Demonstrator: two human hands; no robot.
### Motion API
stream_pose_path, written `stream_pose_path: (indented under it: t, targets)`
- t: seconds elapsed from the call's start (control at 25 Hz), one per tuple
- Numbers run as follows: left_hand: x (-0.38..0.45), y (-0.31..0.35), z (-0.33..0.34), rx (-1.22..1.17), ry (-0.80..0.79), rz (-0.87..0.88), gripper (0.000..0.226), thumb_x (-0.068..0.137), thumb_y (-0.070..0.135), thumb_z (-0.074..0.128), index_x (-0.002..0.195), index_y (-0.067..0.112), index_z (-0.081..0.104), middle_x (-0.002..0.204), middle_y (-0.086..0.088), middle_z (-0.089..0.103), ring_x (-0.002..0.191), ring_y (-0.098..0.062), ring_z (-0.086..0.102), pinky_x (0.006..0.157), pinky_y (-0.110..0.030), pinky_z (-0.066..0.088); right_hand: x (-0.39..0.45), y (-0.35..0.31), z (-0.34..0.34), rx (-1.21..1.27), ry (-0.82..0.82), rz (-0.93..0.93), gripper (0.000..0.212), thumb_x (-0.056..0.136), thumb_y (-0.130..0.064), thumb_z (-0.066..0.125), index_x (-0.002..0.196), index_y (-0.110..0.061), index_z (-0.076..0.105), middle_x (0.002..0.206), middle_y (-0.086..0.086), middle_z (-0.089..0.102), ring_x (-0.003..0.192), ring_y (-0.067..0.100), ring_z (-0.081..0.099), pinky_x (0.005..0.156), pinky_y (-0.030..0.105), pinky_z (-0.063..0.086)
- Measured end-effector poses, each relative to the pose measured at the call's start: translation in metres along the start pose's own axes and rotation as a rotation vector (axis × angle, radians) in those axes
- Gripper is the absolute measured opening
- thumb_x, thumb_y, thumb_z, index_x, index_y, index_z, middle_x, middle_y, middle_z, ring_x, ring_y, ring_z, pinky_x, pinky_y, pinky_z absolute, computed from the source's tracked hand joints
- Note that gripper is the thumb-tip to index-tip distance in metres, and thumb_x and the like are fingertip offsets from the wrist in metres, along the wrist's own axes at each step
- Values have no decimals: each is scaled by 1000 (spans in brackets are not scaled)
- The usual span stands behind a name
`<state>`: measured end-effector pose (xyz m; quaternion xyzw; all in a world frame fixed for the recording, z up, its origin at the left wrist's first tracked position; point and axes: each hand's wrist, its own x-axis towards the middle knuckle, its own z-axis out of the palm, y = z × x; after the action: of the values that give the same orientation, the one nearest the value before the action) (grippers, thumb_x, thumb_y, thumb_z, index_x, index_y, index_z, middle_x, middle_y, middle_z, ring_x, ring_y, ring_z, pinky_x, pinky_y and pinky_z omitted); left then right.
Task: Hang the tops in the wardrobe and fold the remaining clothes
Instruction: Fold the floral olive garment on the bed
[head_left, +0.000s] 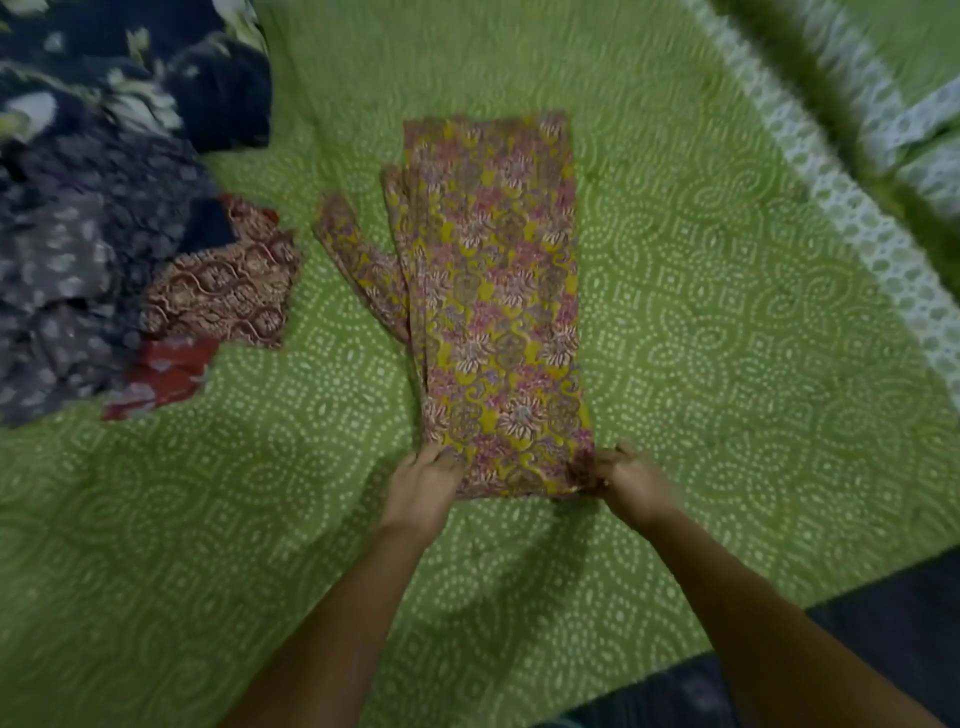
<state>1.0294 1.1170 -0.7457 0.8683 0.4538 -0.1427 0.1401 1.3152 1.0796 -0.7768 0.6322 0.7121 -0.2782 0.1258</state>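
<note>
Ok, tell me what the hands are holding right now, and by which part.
Both hands hold the yellow floral garment by its near end: the left hand grips the near left corner, the right hand the near right corner. The rest lies flat on the green bedsheet.

A home bedroom: green patterned bedsheet strewn with piled clothes.

hands gripping floral garment, green bedspread

Folded garment lies on bedspread, clothes pile left.
</note>
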Motion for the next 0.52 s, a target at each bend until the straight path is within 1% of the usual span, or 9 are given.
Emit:
stream_pose_path:
  t: [0.08, 0.16, 0.2, 0.24, 0.32, 0.36, 0.44, 0.48, 0.52]
  targets:
    - [-7, 8, 6, 144, -150, 104, 27, 80, 4, 59, 104, 14, 66, 107, -4, 64, 111, -25, 50, 95, -37, 39, -15, -7, 16, 27, -81, 3, 16, 86, -27, 62, 98, -20, 71, 107, 0, 67, 98, 23, 57, 77, 31, 45]
    - [-25, 24, 27, 189, -287, 183, 30, 87, 3, 49, 112, 9, 63, 117, -8, 61, 118, -28, 44, 107, -41, 26, -46, -15, 35, 191, -207, 125, 17, 89, -27, 59, 97, -17, 70, 107, 8, 67, 91, 20, 59, 73, 27, 42]
    - [-40, 34, 35, 151, -376, 204, 28, 88, 3, 49, 111, 8, 64, 116, -10, 62, 118, -29, 44, 109, -42, 24, -62, -22, 45, 271, -289, 173, 19, 90, -26, 57, 100, -15, 69, 109, 9, 67, 88, 17, 58, 73, 26, 41]
    - [-62, 46, 42, 145, -468, 249, 25, 86, 7, 53, 106, 9, 66, 111, -9, 65, 115, -28, 48, 109, -43, 28, -73, -30, 51, 342, -368, 185, 22, 91, -26, 56, 105, -15, 68, 110, 8, 66, 90, 17, 56, 75, 26, 40]
    - [-99, 65, 60, 41, -553, 318, 18, 71, 24, 71, 88, 20, 73, 91, -1, 72, 97, -21, 64, 95, -41, 48, -84, -44, 51, 453, -396, 210, 26, 92, -30, 55, 104, -11, 69, 97, 5, 65, 88, 21, 58, 70, 26, 41]
    - [-112, 73, 65, -37, -561, 311, 21, 63, 32, 77, 82, 24, 74, 82, 3, 72, 86, -17, 68, 84, -36, 55, -85, -49, 50, 480, -399, 198, 29, 93, -34, 54, 100, -11, 69, 91, 5, 65, 85, 23, 60, 64, 27, 39]
    - [-107, 76, 66, -136, -487, 282, 28, 58, 46, 78, 76, 27, 71, 73, 6, 69, 74, -13, 67, 71, -31, 56, -77, -56, 45, 413, -416, 93, 31, 93, -39, 52, 98, -13, 69, 95, 8, 69, 89, 27, 64, 62, 26, 36]
    - [-89, 75, 58, -189, -391, 268, 29, 66, 50, 72, 82, 26, 69, 81, 4, 68, 80, -14, 65, 73, -32, 53, -68, -59, 41, 344, -399, 37, 31, 94, -38, 50, 100, -15, 68, 100, 8, 69, 92, 28, 64, 64, 26, 38]
    - [-62, 72, 52, -264, -264, 182, 31, 82, 51, 57, 97, 26, 66, 98, 2, 67, 95, -17, 61, 82, -33, 49, -54, -61, 38, 308, -296, -3, 29, 96, -36, 47, 105, -16, 66, 104, 8, 68, 95, 28, 63, 69, 27, 41]
